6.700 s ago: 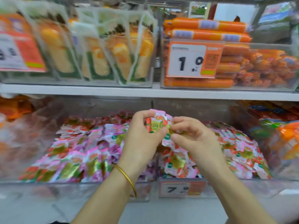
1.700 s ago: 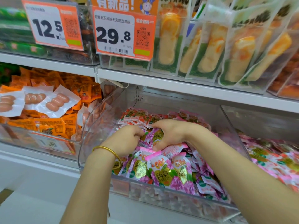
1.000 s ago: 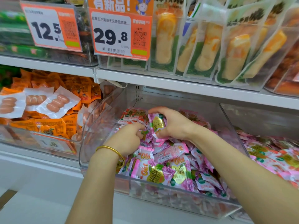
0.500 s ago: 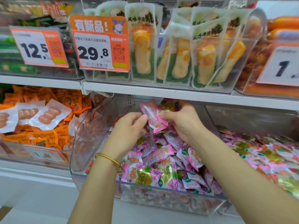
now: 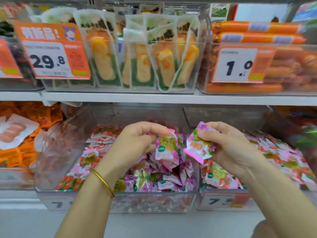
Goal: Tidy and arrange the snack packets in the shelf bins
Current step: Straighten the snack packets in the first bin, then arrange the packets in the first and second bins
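My left hand (image 5: 135,143), with a gold bangle on the wrist, pinches a pink and purple snack packet (image 5: 167,150) by its top. My right hand (image 5: 229,148) grips another pink packet (image 5: 199,148) of the same kind. Both packets hang above the clear middle bin (image 5: 151,201), close to its right wall. That bin holds a heap of purple packets in front and strawberry-print ones at the back left. The clear bin to the right (image 5: 223,200) is full of strawberry-print packets (image 5: 277,157).
On the upper shelf (image 5: 154,97) stand a bin of tall green and yellow pouches (image 5: 137,57) and one of orange sausages (image 5: 257,35), with price tags 29.8 (image 5: 51,55) and 1.0 (image 5: 237,65). At the lower left lies a bin of orange packets (image 5: 25,143).
Both hands came up out of the middle bin and drew toward me and to the right. Earlier only the right hand held packets; now each hand holds one. The view swung right.
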The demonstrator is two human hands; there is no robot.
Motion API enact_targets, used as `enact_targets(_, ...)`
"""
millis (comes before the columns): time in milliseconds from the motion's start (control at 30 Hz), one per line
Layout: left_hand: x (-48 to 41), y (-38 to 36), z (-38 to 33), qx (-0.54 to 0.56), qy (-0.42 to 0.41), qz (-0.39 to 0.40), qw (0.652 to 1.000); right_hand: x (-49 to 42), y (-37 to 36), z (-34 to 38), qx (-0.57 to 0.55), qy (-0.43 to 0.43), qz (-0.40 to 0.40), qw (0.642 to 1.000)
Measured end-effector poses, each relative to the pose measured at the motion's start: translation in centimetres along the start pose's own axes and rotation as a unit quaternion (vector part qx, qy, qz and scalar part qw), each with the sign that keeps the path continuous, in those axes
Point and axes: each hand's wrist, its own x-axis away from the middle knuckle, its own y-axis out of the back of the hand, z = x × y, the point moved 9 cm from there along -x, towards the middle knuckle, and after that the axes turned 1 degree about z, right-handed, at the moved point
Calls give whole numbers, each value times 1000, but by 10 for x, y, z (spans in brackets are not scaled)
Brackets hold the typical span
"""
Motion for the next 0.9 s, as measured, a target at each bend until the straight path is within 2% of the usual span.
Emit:
enact_targets(267,-4,-52,-26,33,-84,-19,996,17,73,11,-165,44,-113,979)
enact_targets(400,-11,-79,-31,6,-107,-47,993,20,97,1,-166,4,-169,971)
enact_targets(467,-15,-91,-33,-21,-121,-64,990,19,105,-4,-197,-3,-178,964)
enact_targets(533,-19,-103,-35,-58,-136,-76,986,18,102,-6,-209,-6,-150,966)
enact_targets(667,-28,-129,-34,-72,-148,-62,984,14,87,-9,-131,-6,-62,989)
enact_targets(833,-38,-148,-37,-92,-158,-27,983,7,101,-10,-29,24,-66,997)
enact_targets(900,-46,-152,-40,-161,-181,-6,970,4,124,0,29,32,-118,992)
